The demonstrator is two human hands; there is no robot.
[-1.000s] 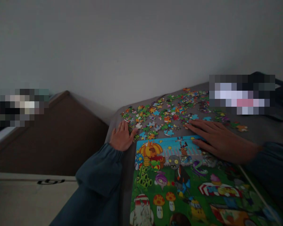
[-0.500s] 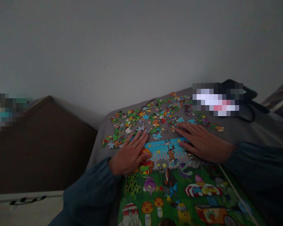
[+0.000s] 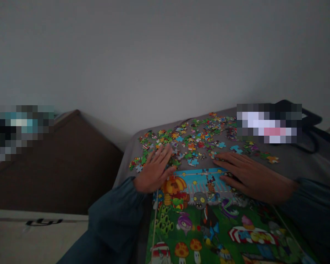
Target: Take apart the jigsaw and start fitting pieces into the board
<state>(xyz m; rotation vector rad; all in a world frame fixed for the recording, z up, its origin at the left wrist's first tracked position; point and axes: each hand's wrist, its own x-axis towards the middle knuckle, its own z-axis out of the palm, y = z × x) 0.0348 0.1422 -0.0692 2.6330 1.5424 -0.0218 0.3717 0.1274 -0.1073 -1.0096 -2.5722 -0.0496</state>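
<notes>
A colourful cartoon picture board (image 3: 189,205) lies on a grey cloth, its far edge a blue strip with stars. Beyond that edge spreads a heap of loose jigsaw pieces (image 3: 192,137). My left hand (image 3: 155,170) is flat with fingers apart, its fingertips over the nearest pieces on the left and its thumb by the board's far left corner. Across from it, my right hand (image 3: 253,176) lies with fingers stretched out to the left over the board's far right corner, fingertips close to a few pieces. Neither hand holds anything that I can see.
A dark brown panel or cabinet side (image 3: 57,172) stands on the left, above a pale surface with a black handle (image 3: 44,222). At the back right lie a blurred-out item (image 3: 266,124) and a dark object with a cord (image 3: 313,119). A plain wall (image 3: 165,66) rises behind.
The view has shifted, so the board and pieces sit farther right. My left hand has moved forward off the board's corner onto the pieces; my right hand stays near the far right corner.
</notes>
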